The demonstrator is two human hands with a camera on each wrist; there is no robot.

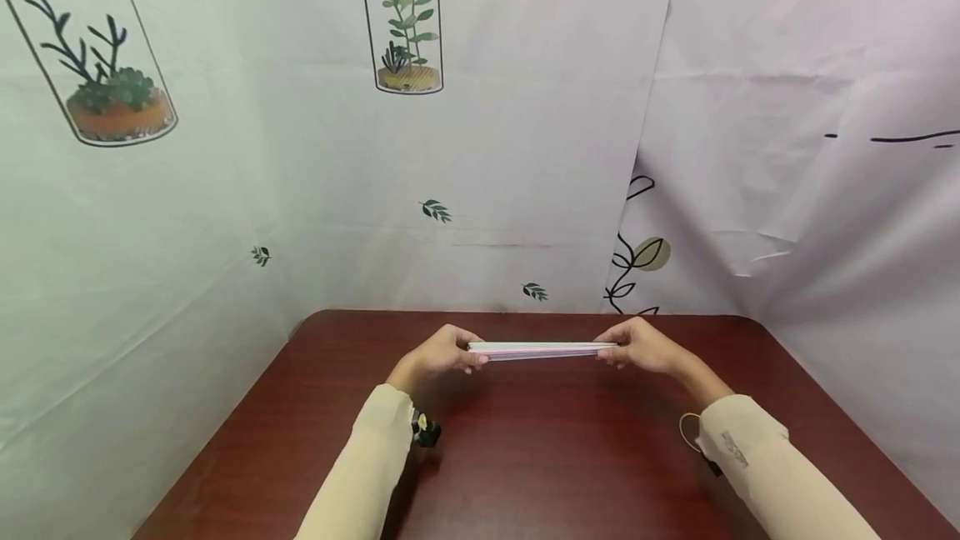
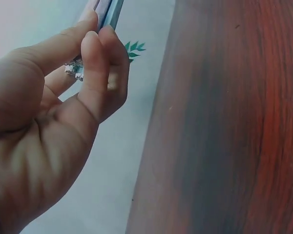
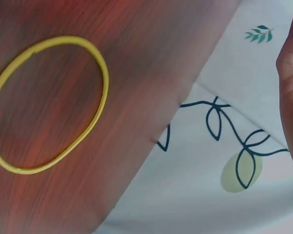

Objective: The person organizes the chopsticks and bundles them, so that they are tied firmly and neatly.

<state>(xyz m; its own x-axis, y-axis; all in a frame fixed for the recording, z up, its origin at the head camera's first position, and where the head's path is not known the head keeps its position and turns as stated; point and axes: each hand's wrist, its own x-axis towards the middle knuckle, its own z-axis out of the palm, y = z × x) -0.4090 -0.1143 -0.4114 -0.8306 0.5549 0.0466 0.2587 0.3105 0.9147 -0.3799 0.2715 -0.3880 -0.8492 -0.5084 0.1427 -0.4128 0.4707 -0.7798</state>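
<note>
A thin, flat stack of pale sheets or booklets is held above the table, seen edge-on, so its exact kind is unclear. My left hand pinches its left end, thumb on the near side. At the opposite end, my right hand grips it between thumb and fingers. The left wrist view shows the left hand with fingertips closed on the narrow edge, and a silvery item by the fingers. Only part of the right hand enters the right wrist view; its grip is out of frame there.
Beneath the hands lies a dark red-brown wooden table. Printed white cloth hangs behind it and along both sides. A yellow loop shows near the right wrist camera, beside the right sleeve. A small black device sits at the left wrist.
</note>
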